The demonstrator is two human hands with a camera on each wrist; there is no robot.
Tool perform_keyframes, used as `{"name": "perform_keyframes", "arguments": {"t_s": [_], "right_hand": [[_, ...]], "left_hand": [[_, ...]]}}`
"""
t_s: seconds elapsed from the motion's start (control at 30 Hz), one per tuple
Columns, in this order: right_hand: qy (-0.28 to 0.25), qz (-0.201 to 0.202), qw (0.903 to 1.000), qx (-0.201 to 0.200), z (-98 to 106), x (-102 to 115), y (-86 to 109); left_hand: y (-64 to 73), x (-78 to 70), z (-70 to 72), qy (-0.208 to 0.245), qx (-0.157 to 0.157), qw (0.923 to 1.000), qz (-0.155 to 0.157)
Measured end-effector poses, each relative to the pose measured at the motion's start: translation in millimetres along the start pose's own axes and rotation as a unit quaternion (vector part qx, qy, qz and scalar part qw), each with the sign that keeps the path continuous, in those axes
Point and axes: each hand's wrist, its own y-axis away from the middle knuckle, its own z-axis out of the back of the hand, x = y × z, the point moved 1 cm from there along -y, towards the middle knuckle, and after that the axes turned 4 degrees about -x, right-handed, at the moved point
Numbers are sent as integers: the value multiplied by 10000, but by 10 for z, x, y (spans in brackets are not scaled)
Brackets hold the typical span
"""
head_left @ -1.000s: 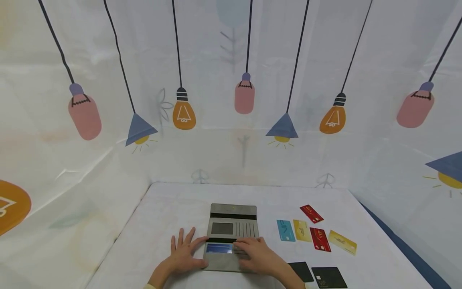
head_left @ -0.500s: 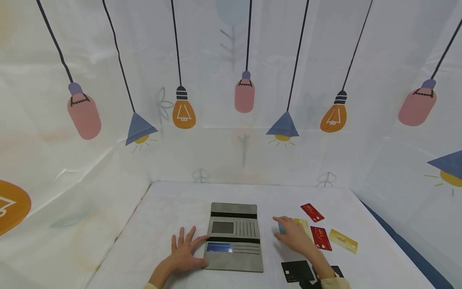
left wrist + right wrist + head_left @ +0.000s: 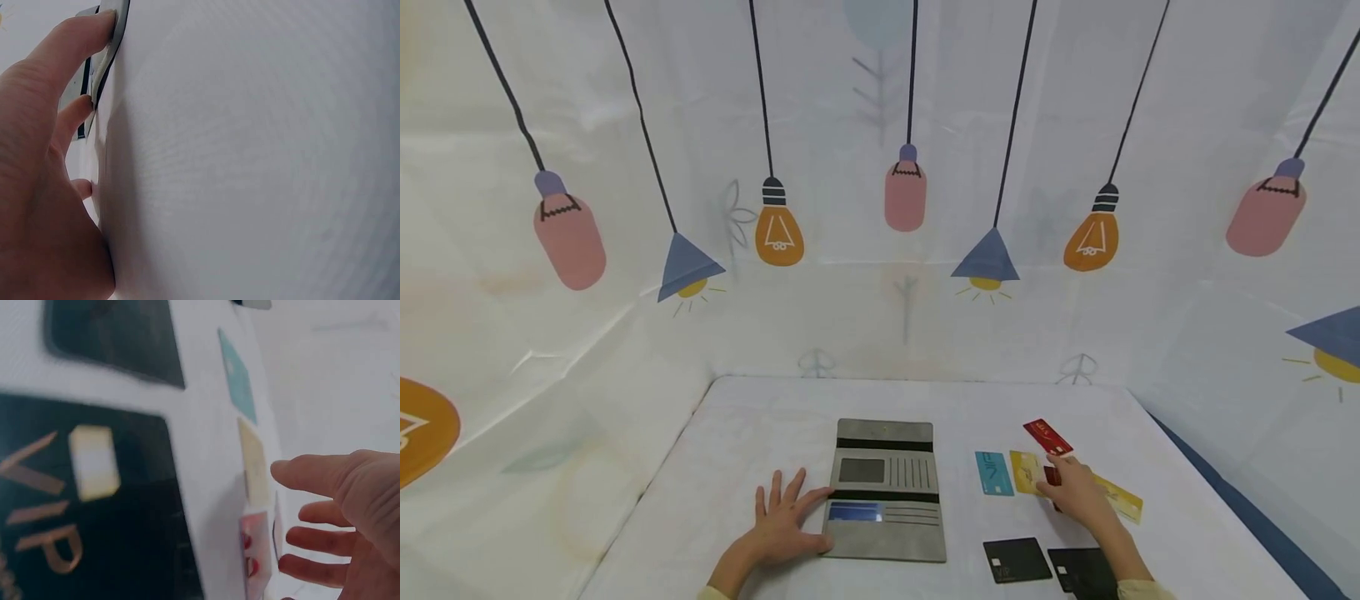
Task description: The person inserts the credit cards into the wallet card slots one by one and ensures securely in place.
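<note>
A grey card wallet [image 3: 883, 546] lies unfolded flat on the white table, a blue card [image 3: 856, 512] in its lower left pocket. My left hand [image 3: 778, 527] is spread on the table, thumb and index fingertips touching the wallet's left edge, as the left wrist view confirms at the wallet's rim [image 3: 115, 44]. Over the loose cards at right hovers my right hand [image 3: 1081, 493], covering much of a red card [image 3: 1052, 476]. In the right wrist view its fingers [image 3: 319, 540] are extended with nothing between them and the thumb.
Around the right hand lie a teal card [image 3: 995, 474], a yellow card [image 3: 1024, 472], another red card [image 3: 1047, 437] and a second yellow card [image 3: 1123, 500]. Nearer are two black cards [image 3: 1017, 561], one partly under the right forearm. A lamp-printed curtain [image 3: 850, 317] surrounds the table.
My right hand has left the wallet, passed over the teal card and moved further right to the red card. The left hand has stayed at the wallet's edge.
</note>
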Motion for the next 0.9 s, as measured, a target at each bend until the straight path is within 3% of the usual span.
{"name": "perform_keyframes", "arguments": {"t_s": [0.37,0.6,0.9], "right_hand": [[329,-903,9952,175,-40,-239,104],[372,-1084,9926,411,19,-303,96],[331,-1269,9882,790,98,-219,0]], "left_hand": [[1,30,-5,73,6,10000,38],[-3,22,-9,112,4,9999,-13],[3,-1,17,96,29,9999,-5]]}}
